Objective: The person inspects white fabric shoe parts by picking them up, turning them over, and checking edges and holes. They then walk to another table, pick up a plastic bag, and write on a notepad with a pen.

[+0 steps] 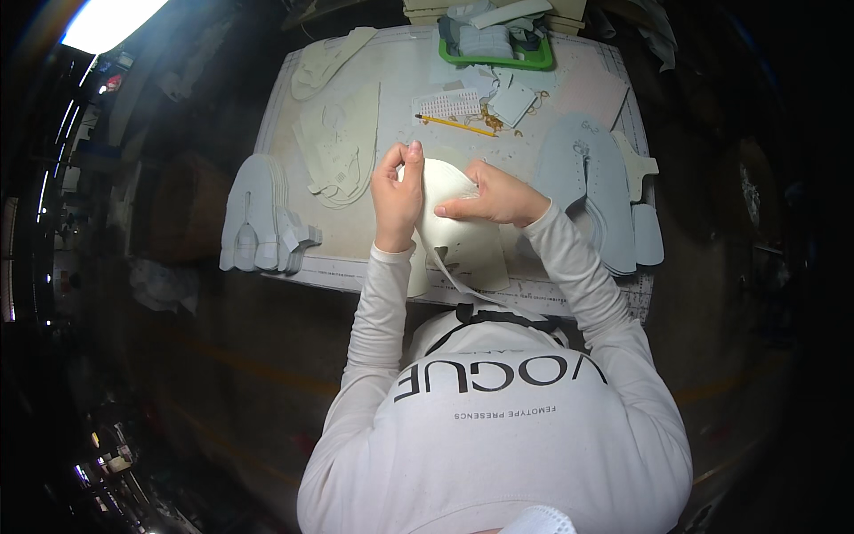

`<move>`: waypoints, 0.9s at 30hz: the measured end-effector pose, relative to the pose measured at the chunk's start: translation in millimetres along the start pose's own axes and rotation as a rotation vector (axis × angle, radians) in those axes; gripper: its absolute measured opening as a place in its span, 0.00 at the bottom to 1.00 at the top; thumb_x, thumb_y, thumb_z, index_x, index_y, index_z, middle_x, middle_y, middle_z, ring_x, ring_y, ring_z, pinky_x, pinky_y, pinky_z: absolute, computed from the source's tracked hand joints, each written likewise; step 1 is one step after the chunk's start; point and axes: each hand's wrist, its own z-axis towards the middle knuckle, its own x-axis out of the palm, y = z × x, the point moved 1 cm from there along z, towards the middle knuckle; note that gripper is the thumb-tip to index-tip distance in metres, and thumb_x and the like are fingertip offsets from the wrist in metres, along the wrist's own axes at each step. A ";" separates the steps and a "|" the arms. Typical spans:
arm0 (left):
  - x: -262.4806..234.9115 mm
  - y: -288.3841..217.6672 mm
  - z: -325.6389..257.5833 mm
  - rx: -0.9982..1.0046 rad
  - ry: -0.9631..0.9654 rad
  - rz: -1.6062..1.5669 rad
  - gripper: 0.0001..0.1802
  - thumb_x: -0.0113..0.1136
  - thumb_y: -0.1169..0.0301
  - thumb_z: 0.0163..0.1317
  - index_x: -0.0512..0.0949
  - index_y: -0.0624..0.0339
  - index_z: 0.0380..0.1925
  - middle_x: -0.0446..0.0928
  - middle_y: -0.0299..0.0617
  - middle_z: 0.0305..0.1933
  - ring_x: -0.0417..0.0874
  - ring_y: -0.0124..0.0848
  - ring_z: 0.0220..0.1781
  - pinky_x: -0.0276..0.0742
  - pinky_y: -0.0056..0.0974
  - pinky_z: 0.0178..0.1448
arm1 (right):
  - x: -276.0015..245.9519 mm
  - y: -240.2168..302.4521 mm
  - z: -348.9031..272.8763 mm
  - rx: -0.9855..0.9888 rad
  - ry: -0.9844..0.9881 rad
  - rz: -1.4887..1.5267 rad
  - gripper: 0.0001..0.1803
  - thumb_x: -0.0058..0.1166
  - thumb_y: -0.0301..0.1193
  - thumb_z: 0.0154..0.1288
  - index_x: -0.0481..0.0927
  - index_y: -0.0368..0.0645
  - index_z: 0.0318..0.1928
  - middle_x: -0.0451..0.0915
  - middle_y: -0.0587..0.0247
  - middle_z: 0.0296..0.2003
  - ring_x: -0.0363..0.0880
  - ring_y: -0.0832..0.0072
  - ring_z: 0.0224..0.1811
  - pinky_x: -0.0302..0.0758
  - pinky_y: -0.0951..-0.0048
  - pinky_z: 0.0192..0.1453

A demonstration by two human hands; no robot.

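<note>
I hold a curved white cut shoe-upper piece (463,236) up over the near part of the work table (400,71). My left hand (397,194) pinches its top left edge between thumb and fingers. On the piece's right side, my right hand (495,196) presses flat with a finger pointing left across it. A narrow strip of the piece hangs down toward my chest. More white pieces lie on the table under it.
Pale grey cut pieces are stacked at the left (260,218) and right (598,191) of the table. Beige pieces (342,147) lie left of centre. At the far edge are a green tray (496,44) of parts, a yellow pencil (455,125) and a white perforated card (449,105).
</note>
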 end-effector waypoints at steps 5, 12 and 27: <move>-13.7 5.3 12.8 -0.001 -0.052 0.053 0.20 0.53 0.64 0.67 0.65 0.59 0.17 0.62 0.25 0.19 0.58 0.16 0.25 0.56 0.25 0.29 | 11.4 -11.6 -6.8 0.121 -0.019 -0.005 0.25 0.66 0.41 0.49 0.76 0.29 0.36 0.77 0.59 0.28 0.74 0.78 0.28 0.72 0.78 0.32; -36.6 9.1 33.4 -0.006 -0.110 0.067 0.21 0.53 0.63 0.67 0.64 0.58 0.16 0.61 0.25 0.19 0.56 0.16 0.24 0.53 0.26 0.27 | 27.2 -16.9 -31.7 0.093 0.092 0.146 0.23 0.64 0.39 0.51 0.80 0.30 0.38 0.81 0.59 0.30 0.78 0.77 0.29 0.74 0.77 0.37; -66.4 32.7 62.5 -0.088 -0.171 0.078 0.21 0.54 0.63 0.66 0.66 0.57 0.15 0.62 0.25 0.19 0.55 0.16 0.23 0.52 0.26 0.27 | 34.4 -19.3 -85.3 0.106 0.264 0.144 0.21 0.62 0.42 0.55 0.81 0.31 0.25 0.74 0.70 0.17 0.64 0.85 0.18 0.60 0.80 0.20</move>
